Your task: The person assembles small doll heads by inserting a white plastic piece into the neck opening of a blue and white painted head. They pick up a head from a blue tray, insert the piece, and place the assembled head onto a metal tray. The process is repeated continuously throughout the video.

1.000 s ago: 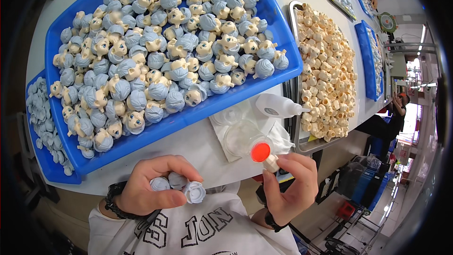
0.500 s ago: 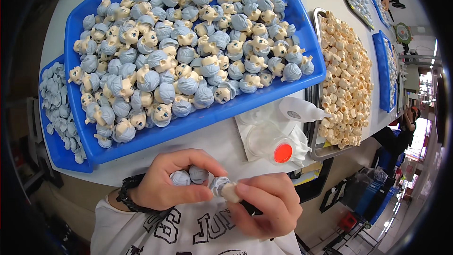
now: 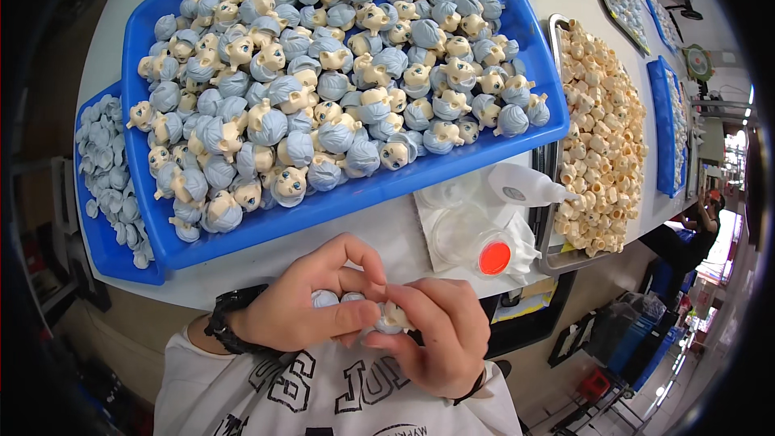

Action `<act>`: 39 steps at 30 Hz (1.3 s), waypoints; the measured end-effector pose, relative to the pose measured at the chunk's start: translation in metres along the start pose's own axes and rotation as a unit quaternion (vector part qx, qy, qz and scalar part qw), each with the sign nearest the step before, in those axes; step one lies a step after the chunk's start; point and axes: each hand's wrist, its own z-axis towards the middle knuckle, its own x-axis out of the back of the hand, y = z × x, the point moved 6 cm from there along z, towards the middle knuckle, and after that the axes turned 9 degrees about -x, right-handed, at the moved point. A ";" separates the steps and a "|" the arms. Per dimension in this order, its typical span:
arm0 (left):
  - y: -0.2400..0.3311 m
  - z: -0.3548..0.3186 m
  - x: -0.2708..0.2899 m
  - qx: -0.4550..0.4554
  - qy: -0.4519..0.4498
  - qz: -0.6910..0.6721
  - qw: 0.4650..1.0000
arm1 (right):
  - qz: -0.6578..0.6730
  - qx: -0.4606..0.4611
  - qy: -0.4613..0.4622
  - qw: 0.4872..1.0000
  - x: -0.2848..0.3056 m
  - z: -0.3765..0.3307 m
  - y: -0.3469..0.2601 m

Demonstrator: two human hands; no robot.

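My left hand (image 3: 303, 303) is closed, with two pale blue moulded hair pieces (image 3: 324, 299) tucked in its curled fingers. Between its thumb and fingertips and those of my right hand (image 3: 444, 331) is a small doll head (image 3: 395, 317), a cream part against a pale blue hair part. My right fingers pinch the cream side; fingers hide much of it. Beyond my hands lies a large blue tray (image 3: 339, 203) heaped with doll heads (image 3: 289, 186) with pale blue hair and painted eyes.
At left, a smaller blue tray (image 3: 121, 268) holds loose hair pieces (image 3: 105, 169). Right of the big tray lie a white squeeze bottle (image 3: 525, 186), a clear jar (image 3: 464, 238) with red inside, and a metal tray (image 3: 565, 262) of cream parts (image 3: 601, 137). Another person (image 3: 706, 226) is farther right.
My right hand has moved left and up against my left hand, and the cream part it holds now meets the blue hair part. The whole view has shifted slightly.
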 end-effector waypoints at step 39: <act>0.004 0.003 -0.016 -0.128 -0.125 0.174 0.968 | 0.127 0.077 0.106 0.983 0.019 -0.017 0.008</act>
